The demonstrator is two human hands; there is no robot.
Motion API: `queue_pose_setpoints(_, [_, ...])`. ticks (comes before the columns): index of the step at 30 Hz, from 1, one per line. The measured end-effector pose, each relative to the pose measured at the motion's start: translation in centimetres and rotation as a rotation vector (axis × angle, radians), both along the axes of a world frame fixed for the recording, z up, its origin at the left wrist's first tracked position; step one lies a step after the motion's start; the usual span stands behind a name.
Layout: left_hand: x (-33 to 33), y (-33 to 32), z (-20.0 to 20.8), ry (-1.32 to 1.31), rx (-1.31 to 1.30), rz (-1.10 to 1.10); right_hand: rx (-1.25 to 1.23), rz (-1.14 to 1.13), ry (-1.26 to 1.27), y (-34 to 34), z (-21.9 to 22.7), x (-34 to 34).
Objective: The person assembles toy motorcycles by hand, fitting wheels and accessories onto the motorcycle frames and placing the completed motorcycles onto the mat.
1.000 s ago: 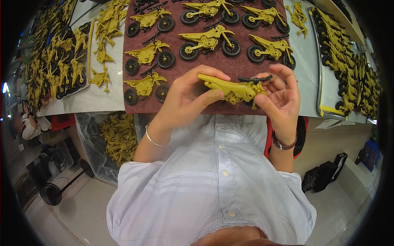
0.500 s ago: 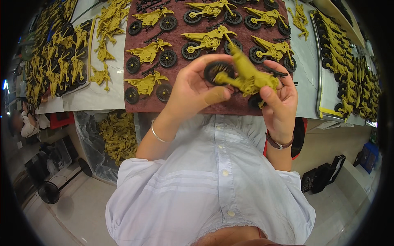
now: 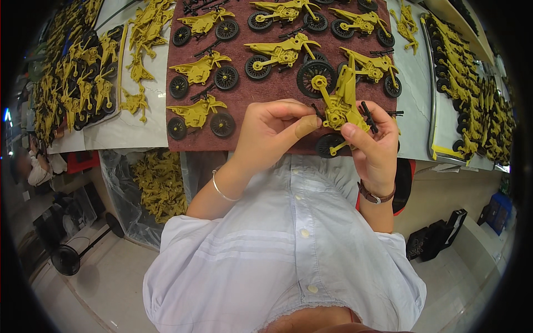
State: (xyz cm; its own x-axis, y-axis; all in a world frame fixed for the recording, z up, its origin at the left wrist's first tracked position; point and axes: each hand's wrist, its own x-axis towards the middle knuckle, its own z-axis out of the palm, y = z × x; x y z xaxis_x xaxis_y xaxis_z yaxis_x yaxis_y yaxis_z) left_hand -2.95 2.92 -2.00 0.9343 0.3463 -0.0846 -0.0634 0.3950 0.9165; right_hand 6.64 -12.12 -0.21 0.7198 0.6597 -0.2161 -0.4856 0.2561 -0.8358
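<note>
Above the near edge of the maroon cloth, my right hand (image 3: 375, 139) grips a yellow toy motorcycle (image 3: 343, 102), thumb on its body. The toy is tilted upright, one black spoked wheel (image 3: 316, 77) at the top and another black wheel (image 3: 328, 145) at the bottom. A black handlebar-like piece (image 3: 368, 117) sticks up by my right fingers; whether it is attached to the toy I cannot tell. My left hand (image 3: 277, 125) pinches a small thin black part (image 3: 317, 112) between thumb and forefinger, against or close beside the toy's body.
Several toy motorcycles (image 3: 275, 53) lie in rows on the maroon cloth (image 3: 250, 91). Yellow body parts (image 3: 136, 100) are strewn at the left, beside a tray of motorcycles (image 3: 83, 83). More motorcycles fill a tray (image 3: 461, 100) at the right. Below the table, a plastic-lined container (image 3: 158, 183) holds yellow parts.
The toy has turned, bringing its spoked wheel up and round to face me. My left hand has let go of the wheel side and now pinches a small black part by the body.
</note>
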Motion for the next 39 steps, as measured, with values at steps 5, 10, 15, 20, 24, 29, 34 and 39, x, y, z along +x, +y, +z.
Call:
queue_pose_setpoints(5, [-0.2, -0.1, 0.2, 0.0, 0.005, -0.022, 0.006, 0.044, 0.029, -0.1, -0.1, 0.2])
queue_pose_setpoints(10, [-0.4, -0.3, 0.3, 0.048, 0.007, -0.006, -0.174, 0.078, -0.038, 0.2, 0.7, -0.2])
queue_pose_setpoints(15, [-0.3, -0.5, 0.6, 0.074, 0.099, 0.012, -0.21, 0.027, -0.176, 0.3, 0.4, -0.5])
queue_pose_setpoints(20, [-0.4, -1.0, 0.5, 0.054, 0.089, 0.065, -0.25, -0.002, -0.252, 0.6, 0.6, -0.8])
queue_pose_setpoints(24, [-0.5, -1.2, 0.6, 0.078, -0.02, 0.07, -0.228, -0.01, -0.251, 0.8, 0.8, -0.9])
queue_pose_setpoints(29, [-0.9, -1.0, 1.1, 0.072, -0.273, 0.02, -0.267, -0.043, -0.314, 0.6, 1.1, -1.4])
queue_pose_setpoints(34, [-1.1, -1.3, 0.1, -0.046, -0.145, 0.005, -0.264, -0.092, -0.327, 0.6, 1.3, -1.8])
queue_pose_setpoints(39, [-0.6, 0.0, 1.6, -0.04, 0.08, -0.05, -0.238, -0.029, -0.518, -0.5, -0.3, -0.9])
